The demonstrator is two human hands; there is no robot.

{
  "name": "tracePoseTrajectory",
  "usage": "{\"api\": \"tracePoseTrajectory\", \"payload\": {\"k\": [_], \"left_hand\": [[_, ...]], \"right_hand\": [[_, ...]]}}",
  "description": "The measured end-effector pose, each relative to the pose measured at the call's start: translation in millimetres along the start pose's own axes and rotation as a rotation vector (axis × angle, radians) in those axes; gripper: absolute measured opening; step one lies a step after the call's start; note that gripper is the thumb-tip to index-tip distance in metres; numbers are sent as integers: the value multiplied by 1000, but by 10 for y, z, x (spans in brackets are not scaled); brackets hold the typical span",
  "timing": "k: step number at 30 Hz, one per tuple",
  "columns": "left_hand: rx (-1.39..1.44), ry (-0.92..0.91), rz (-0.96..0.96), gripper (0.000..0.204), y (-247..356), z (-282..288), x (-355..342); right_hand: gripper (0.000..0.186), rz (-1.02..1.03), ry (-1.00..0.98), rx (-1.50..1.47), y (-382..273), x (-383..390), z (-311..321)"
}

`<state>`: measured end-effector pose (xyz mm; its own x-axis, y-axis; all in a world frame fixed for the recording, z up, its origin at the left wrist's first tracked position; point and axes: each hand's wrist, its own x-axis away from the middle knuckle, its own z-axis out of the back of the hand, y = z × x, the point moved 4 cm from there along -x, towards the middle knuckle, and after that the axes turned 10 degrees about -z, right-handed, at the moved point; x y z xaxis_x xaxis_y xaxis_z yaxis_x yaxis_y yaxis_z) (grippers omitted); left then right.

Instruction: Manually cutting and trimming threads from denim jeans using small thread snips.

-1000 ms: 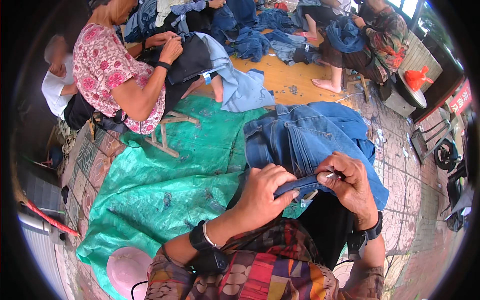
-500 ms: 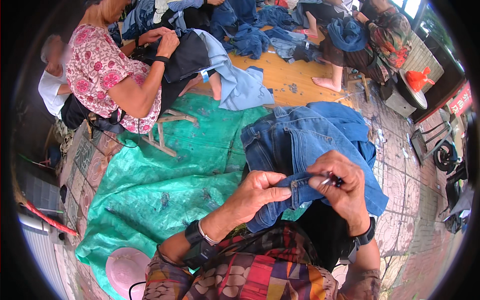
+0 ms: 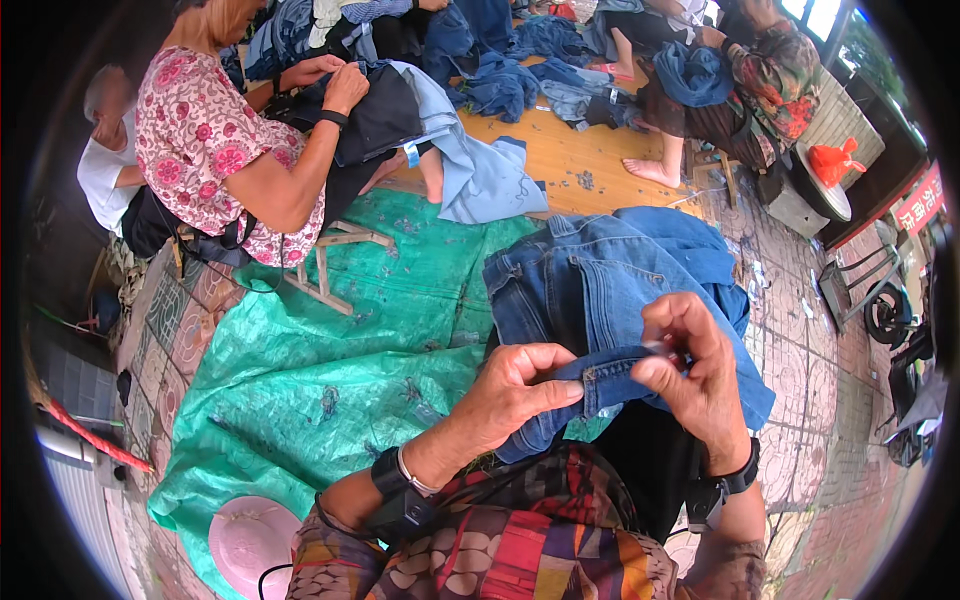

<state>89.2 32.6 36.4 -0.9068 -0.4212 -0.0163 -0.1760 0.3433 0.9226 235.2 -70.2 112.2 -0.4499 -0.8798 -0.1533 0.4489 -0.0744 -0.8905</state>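
A pair of blue denim jeans (image 3: 625,290) lies across my lap, its waistband (image 3: 605,380) drawn up in front of me. My left hand (image 3: 525,393) is closed on the band, thumb on top beside a belt loop. At the band's right end is my right hand (image 3: 695,375), thumb and fingers curled around a small metal tool (image 3: 658,348). Only a blurred, shiny bit of that tool shows, close to the denim; the rest is hidden by the fingers, so its exact kind cannot be made out.
A green tarp (image 3: 340,370) with thread scraps covers the ground ahead. A pink hat (image 3: 250,545) sits at lower left. To the left, a person in a flowered top (image 3: 220,150) handles dark cloth beside a wooden stool (image 3: 325,270). Denim piles (image 3: 500,85) and other seated people are farther off.
My right hand's fingers have lifted and spread a little from their tighter curl, and the tool has turned, its dark handle now hidden. My left hand keeps its hold on the waistband.
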Motion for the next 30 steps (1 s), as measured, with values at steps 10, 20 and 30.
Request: {"api": "tracePoseTrajectory", "payload": {"k": [10,20,30], "left_hand": [[43,11,-46,22,29,-11,-10],[53,2,-24,21,1,3,-32],[41,1,0,20,-33,-2,-14]], "right_hand": [[27,143,-105,299,-86,88,-89],[28,146,-117,275,-55,39,-108],[19,-201,-151,-699,269,-16,-119]]}}
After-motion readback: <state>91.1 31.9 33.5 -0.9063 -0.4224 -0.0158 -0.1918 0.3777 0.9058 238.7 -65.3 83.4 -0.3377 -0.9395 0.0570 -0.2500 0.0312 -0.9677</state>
